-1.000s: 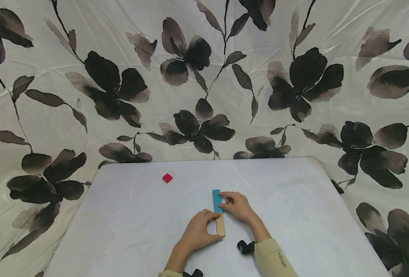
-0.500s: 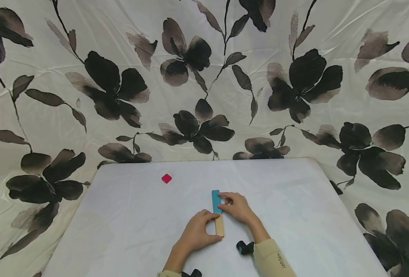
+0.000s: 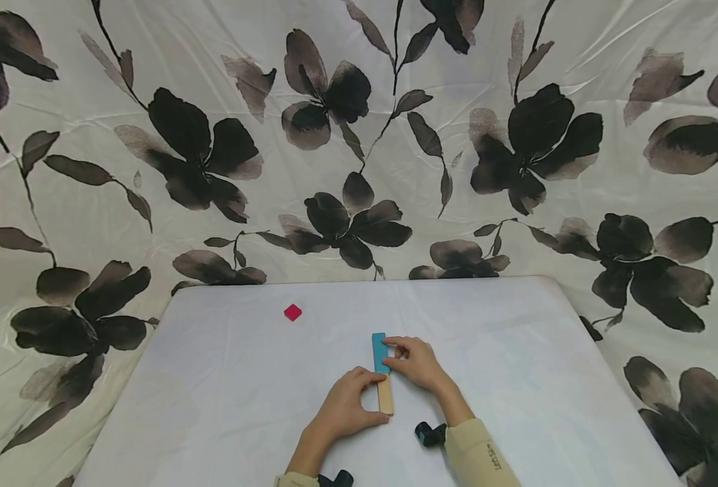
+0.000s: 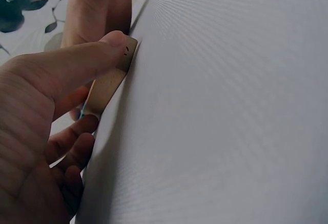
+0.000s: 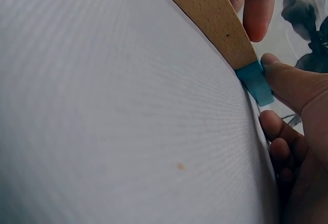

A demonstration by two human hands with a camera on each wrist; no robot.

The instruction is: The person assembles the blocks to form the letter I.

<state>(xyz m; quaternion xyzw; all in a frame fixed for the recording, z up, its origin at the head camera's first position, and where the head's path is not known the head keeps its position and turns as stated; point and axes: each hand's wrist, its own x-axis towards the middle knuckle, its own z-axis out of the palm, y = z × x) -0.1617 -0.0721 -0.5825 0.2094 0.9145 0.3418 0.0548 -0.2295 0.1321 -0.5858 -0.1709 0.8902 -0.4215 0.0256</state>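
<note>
A plain wooden block point(image 3: 385, 398) and a blue block point(image 3: 379, 348) lie end to end on the white table, in line away from the person. My left hand point(image 3: 343, 406) grips the wooden block lengthwise, thumb at its near end and a finger by the joint. The left wrist view shows the thumb on the end of the wooden block point(image 4: 105, 90). My right hand point(image 3: 418, 364) holds the blue block from its right side with thumb and index finger. In the right wrist view, the blue block point(image 5: 256, 83) meets the wooden one point(image 5: 210, 14).
A small red block point(image 3: 293, 312) sits toward the back left of the white table point(image 3: 231, 379). Behind the table's far edge hangs a floral cloth point(image 3: 420, 203). A black wrist device point(image 3: 430, 434) sticks out beside the right sleeve.
</note>
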